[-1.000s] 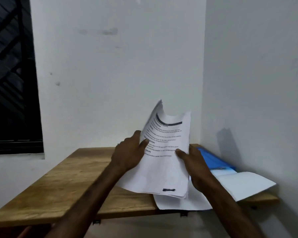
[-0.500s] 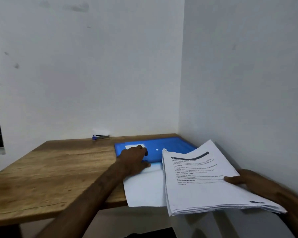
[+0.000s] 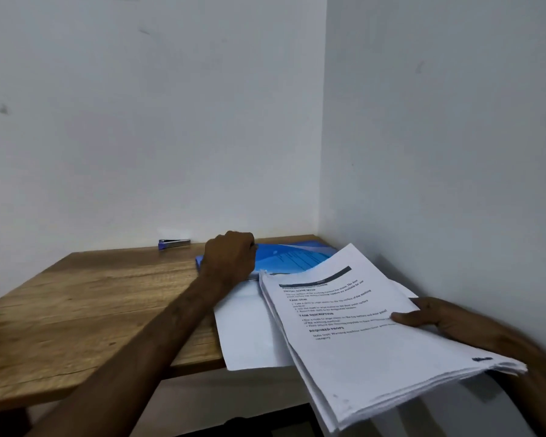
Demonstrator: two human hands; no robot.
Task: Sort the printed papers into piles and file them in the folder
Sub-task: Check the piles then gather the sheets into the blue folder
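Pinching a thick stack of papers (image 3: 360, 335) by its right edge, thumb on top, the right hand (image 3: 448, 320) holds it just off the table's front corner. The blue folder (image 3: 293, 255) lies just beyond the stack's far end, its long side running left to right. The left hand (image 3: 230, 257), nearer to it, curls over its cover edge and seems to be lifting it. A loose sheet (image 3: 249, 335) between the hands overhangs the wooden table (image 3: 92, 304), which sits in a white-walled corner.

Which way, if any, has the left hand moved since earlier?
Yes. Against the stapler, the left hand moved up and back, now gripping the blue folder cover.
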